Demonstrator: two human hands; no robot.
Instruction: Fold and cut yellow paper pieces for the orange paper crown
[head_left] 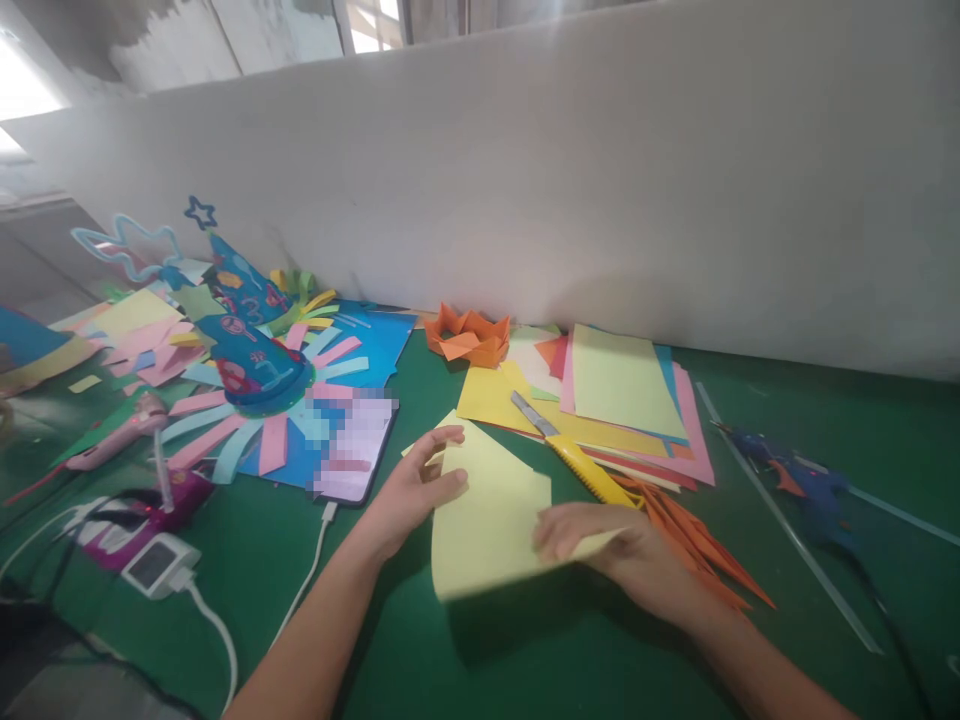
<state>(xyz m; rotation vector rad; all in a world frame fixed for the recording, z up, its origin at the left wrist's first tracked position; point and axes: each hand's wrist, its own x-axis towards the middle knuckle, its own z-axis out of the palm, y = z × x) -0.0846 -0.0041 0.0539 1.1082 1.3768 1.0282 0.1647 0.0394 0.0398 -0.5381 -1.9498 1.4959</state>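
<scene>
A sheet of pale yellow paper (491,500) is held slightly above the green table, its lower edge curving. My left hand (416,485) grips its left edge, with the thumb over the front face. At the sheet's lower right, my right hand (619,550) has its fingers curled around a bent corner; some fingertips are hidden or blurred. A yellow utility knife (577,455) with its blade out lies just beyond my right hand. Folded orange paper pieces (701,535) lie partly behind that hand.
Stacked coloured paper (622,375) and an orange folded paper ring (469,335) lie at the back. On the left are a decorated party hat (244,350), a phone (356,450), a pink glue gun (124,435) and a power strip (142,520). A blue glue gun (806,480) lies right.
</scene>
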